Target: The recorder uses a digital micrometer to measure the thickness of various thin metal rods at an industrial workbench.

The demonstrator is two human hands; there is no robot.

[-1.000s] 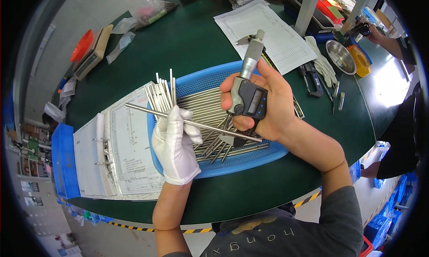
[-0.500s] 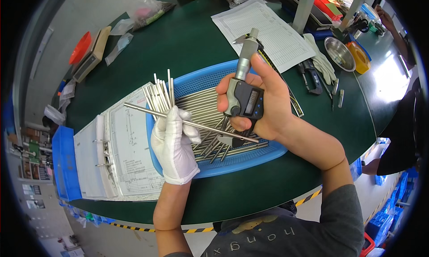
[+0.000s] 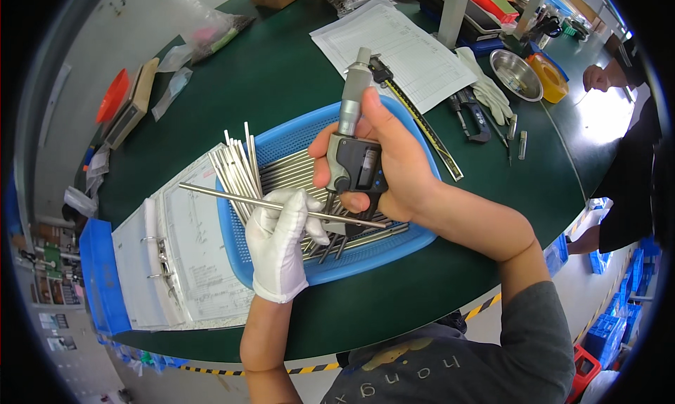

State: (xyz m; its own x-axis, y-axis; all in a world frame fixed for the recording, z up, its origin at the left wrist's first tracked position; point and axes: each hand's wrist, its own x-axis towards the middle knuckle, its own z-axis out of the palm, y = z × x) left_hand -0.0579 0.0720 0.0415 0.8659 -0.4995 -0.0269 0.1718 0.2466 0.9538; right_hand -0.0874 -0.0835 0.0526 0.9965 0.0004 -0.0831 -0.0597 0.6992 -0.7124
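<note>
My left hand [image 3: 278, 260], in a white glove, pinches a thin steel rod [image 3: 221, 193] between thumb and fingers. The rod slants down to the right across the basket. Bare, my right hand [image 3: 411, 168] grips a digital micrometer [image 3: 350, 158], its thimble pointing up and its frame low beside the rod's right end. My fingers and the rod partly hide the jaws, so contact cannot be told. Beneath both hands is a blue plastic basket [image 3: 330, 269] with many similar rods [image 3: 287, 171] lying in it. A bundle of rods [image 3: 235, 164] leans over its left side.
Left of the basket lie an open ring binder [image 3: 193, 263] and a blue bin [image 3: 102, 267]. Behind it are a caliper [image 3: 422, 125] and paper sheets [image 3: 401, 49]. A white glove [image 3: 489, 88], a metal bowl [image 3: 517, 75] and another micrometer [image 3: 474, 116] sit farther right. A co-worker [image 3: 626, 123] stands at the right.
The whole view has shifted, with the basket now farther left. The micrometer has turned slightly and moved a little left with my right hand. Both hands keep their holds. More of the co-worker shows.
</note>
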